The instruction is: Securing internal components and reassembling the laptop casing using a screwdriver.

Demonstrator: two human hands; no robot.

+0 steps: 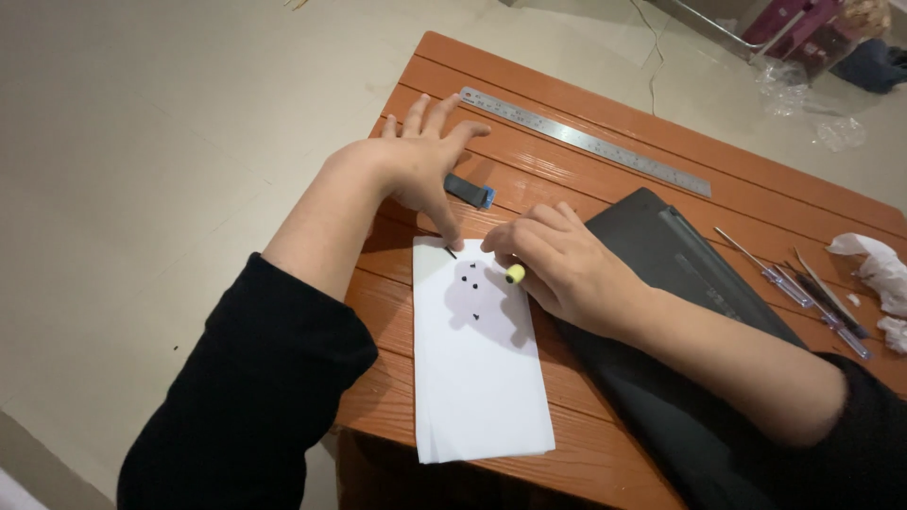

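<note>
An orange slatted table (605, 444) carries a dark laptop (680, 264) just right of a white folded paper sheet (482, 378), with a long steel ruler (586, 140) well beyond the sheet's far edge. The left hand (416, 165), fingers spread, presses its thumb tip onto the sheet's far left corner, while the right hand (557, 264) is curled at the sheet's far right edge, pinching a small yellow-tipped tool (515, 274). On the sheet between and just below both hands lie tiny black screws (472, 283), and a small dark and blue part (470, 192) sits just beyond the sheet.

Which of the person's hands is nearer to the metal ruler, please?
Left. The left hand lies spread just below the ruler; the right hand is farther down, at the white paper.
</note>
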